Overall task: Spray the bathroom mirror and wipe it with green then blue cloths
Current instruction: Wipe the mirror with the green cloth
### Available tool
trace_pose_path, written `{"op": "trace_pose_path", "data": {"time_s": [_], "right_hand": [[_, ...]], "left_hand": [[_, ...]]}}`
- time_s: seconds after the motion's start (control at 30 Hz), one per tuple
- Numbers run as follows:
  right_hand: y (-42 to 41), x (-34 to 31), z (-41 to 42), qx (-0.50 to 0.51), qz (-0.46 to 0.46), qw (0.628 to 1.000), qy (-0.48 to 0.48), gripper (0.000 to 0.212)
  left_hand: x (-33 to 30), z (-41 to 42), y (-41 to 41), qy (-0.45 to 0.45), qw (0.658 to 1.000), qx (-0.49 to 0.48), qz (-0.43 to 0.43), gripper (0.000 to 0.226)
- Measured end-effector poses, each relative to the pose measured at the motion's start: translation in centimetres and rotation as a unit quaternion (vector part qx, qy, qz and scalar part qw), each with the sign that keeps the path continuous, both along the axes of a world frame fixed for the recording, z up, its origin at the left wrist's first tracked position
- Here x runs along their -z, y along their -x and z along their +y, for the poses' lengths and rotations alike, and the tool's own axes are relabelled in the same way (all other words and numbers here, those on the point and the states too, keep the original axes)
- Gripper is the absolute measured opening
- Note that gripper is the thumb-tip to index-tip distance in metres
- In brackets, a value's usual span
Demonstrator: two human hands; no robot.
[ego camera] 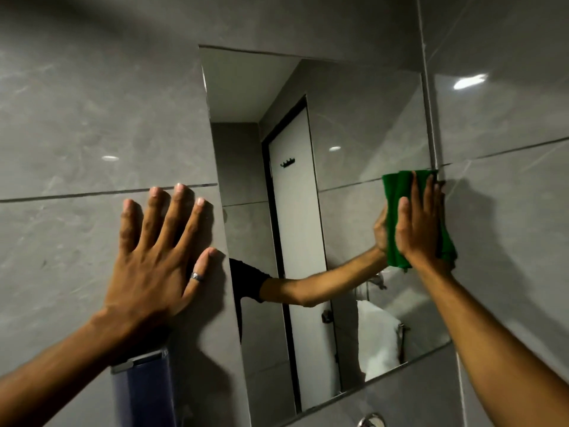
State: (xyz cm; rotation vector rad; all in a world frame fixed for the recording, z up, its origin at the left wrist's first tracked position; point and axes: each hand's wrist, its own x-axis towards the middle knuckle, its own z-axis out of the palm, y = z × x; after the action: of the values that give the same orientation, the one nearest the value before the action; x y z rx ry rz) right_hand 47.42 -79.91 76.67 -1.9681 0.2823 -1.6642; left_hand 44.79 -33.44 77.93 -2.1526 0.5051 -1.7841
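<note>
Right, biggest thing first: the grey tiled wall [92,118] fills the view, w/ the mirror [354,134] set into it from centre toward 3 o'clock. The glass shows a door, a hook rack and a white towel in reflection; no spray film or streaks can be made out on it at this res.

Next, the arms. The left hand [154,257] lies flat, fingers spread, holding nothing, palm braced on the tile at 9 o'clock, thumb just beside the mirror's left edge. The right hand [418,220] is at 3 o'clock, open-palmed, pressing the green cloth [397,211] against the glass at the mirror's right edge; it's pinned by pressure, not clenched.

Risks, as judged:
- The cloth sits half over the mirror-tile seam, so a stroke could run off onto the tile & drag grout dirt back onto the glass.
- It's held by palm pressure only; ease off and it probably slides or drops.
- The braced thumb is close enough to smear the left edge.
- The top of the mirror at 12 o'clock is a far reach; likely missed.

Below, at 7 o'clock, a dark blue wall dispenser [144,392] sits under the left wrist. Smallest: a ring [197,276] on the thumb. The blue cloth and spray bottle aren't in view.
</note>
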Motion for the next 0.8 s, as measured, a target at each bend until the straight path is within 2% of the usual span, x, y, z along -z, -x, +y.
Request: {"op": "trace_pose_path", "data": {"time_s": [0.13, 0.27, 0.6, 0.8], "right_hand": [[0.0, 1.0, -1.4, 0.022, 0.020, 0.998, -0.059, 0.064], [0.2, 2.0, 3.6, 0.013, 0.005, 1.000, -0.026, 0.063], [2.4, 6.1, 23.8, -0.013, -0.011, 0.990, 0.139, 0.062], [3.0, 11.6, 28.9, -0.049, 0.008, 0.966, 0.252, 0.066]], "left_hand": [[-0.1, -0.1, 0.0, 0.001, 1.000, 0.012, 0.002, 0.082], [-0.2, -0.4, 0.2, 0.000, 1.000, 0.021, 0.009, 0.081], [-0.3, -0.2, 0.4, 0.001, 0.999, 0.016, 0.049, 0.080], [-0.2, 1.3, 0.9, -0.087, 0.993, 0.020, 0.077, 0.077]]}}
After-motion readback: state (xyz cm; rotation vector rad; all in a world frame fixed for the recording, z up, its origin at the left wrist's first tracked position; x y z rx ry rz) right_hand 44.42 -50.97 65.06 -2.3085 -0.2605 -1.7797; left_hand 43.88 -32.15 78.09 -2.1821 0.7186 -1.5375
